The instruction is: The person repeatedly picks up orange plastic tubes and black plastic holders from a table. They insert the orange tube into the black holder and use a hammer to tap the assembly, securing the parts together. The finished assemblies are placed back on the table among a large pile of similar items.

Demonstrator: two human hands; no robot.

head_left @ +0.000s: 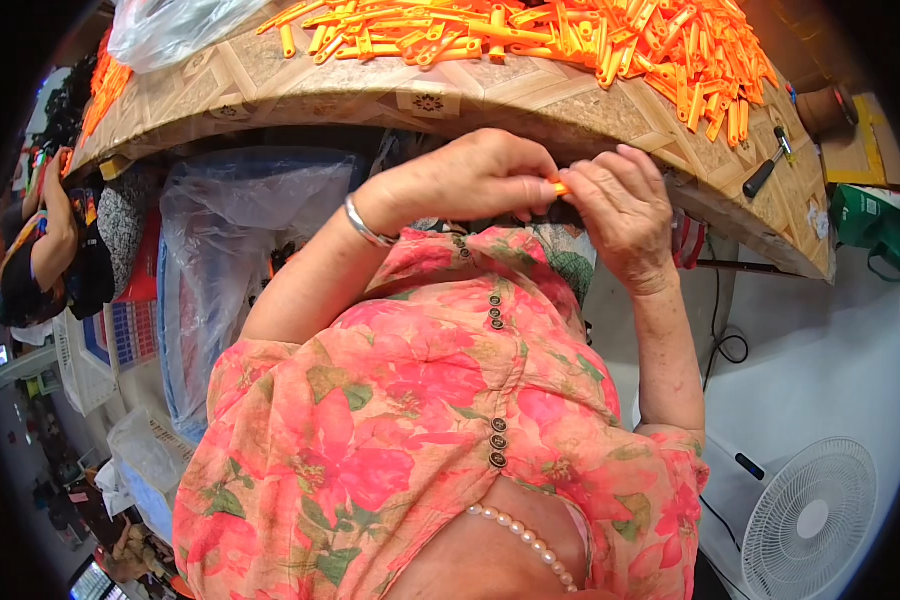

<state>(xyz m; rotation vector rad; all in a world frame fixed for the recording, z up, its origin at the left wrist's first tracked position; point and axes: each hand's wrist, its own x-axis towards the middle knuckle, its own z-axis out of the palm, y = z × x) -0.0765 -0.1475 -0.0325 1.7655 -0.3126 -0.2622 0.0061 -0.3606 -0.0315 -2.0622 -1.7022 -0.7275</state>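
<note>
orange plastic piece [561,188] sits between the two hands, just this side of the counter's edge, mostly covered by fingers. reading clock directions from there, the counter [800,225], patterned like parquet, sweeps from nine o'clock over twelve to past three. a blue-rimmed tub [169,340] lined with clear plastic sheet [220,215] stands between eight and nine, partly hidden by the left forearm. the heap of orange parts [670,50] spreads on the counter from ten to two, a clear bag [180,30] beyond its ten o'clock end. a white fan [810,515] is at five o'clock, a green bag [873,225] at three, and nearer on that line a black-handled tool [767,165] lies on the counter.

the left hand [480,178] points toward three, back upward, a silver bracelet [368,225] at its wrist; its grip is closed on the piece between thumb and forefinger. the right hand [625,215] rises toward eleven, fingers bent, its grip closed about the other end. the green bag bears a small pale label, too small to read.
</note>
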